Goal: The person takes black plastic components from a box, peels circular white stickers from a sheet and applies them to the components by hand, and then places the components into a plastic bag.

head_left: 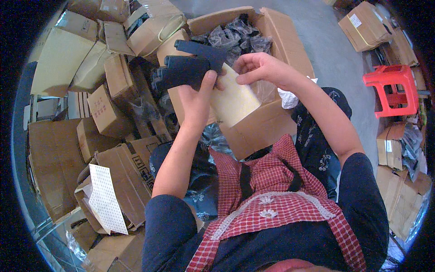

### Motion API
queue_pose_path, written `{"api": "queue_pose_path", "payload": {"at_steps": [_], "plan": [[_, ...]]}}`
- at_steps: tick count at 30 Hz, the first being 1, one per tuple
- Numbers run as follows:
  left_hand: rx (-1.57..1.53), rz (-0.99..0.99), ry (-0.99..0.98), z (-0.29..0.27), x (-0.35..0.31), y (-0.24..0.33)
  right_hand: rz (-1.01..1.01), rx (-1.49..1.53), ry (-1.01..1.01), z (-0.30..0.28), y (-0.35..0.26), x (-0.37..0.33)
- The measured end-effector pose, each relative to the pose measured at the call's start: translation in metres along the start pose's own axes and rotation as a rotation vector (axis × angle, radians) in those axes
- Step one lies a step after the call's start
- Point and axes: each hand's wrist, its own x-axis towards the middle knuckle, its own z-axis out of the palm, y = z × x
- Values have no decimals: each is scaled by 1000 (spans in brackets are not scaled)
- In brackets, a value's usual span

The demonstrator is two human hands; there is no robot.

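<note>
My left hand [199, 97] is closed round several black, soft-looking pieces [188, 68], stacked with their ends pointing left. A pale yellow sheet [235, 99] slants down from beside its fingertips, and that hand appears to hold its upper left edge too. My right hand [260, 70] is closed in a pinch at the sheet's upper right edge; whether something small sits between thumb and finger is hidden. Below both hands stands an open cardboard box [285, 41] holding dark items in clear plastic bags [235, 34].
Cardboard boxes [54, 167] crowd the left side, and a white sheet with rows of small marks [108, 199] leans on one. To the right are a red plastic stool [392, 90] and more cartons [364, 27]. White crumpled material [288, 97] lies by my right knee.
</note>
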Motion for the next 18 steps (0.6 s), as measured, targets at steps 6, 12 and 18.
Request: {"api": "queue_pose_path", "payload": {"at_steps": [6, 12, 18], "plan": [[-34, 8, 11, 2, 0, -3, 1, -5, 20, 3, 2, 0], [56, 19, 66, 0, 1, 0, 29, 20, 32, -3, -1, 0], [17, 27, 7, -3, 0, 7, 78, 228, 0, 0, -5, 0]]}}
